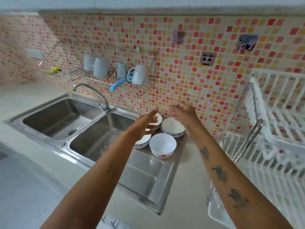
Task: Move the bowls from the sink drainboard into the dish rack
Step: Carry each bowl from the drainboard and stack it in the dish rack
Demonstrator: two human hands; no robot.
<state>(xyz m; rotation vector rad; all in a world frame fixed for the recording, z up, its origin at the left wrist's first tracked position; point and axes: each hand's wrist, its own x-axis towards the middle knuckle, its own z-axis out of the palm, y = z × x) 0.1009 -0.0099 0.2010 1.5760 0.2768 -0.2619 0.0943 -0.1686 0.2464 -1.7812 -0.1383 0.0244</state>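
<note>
Several white bowls stand on the steel drainboard right of the sink. The nearest bowl has an orange pattern. Behind it is a blue-rimmed bowl. Two more blue-rimmed bowls, one at the back and one at the left, are partly hidden by my left hand. That hand hovers over them with fingers apart and holds nothing. My right hand hangs above the back bowl, fingers loosely curled, empty. The white dish rack stands at the right.
A double steel sink with a curved faucet lies to the left. A wire wall shelf holds white mugs and a blue utensil. A white tray sits on the counter below the dish rack.
</note>
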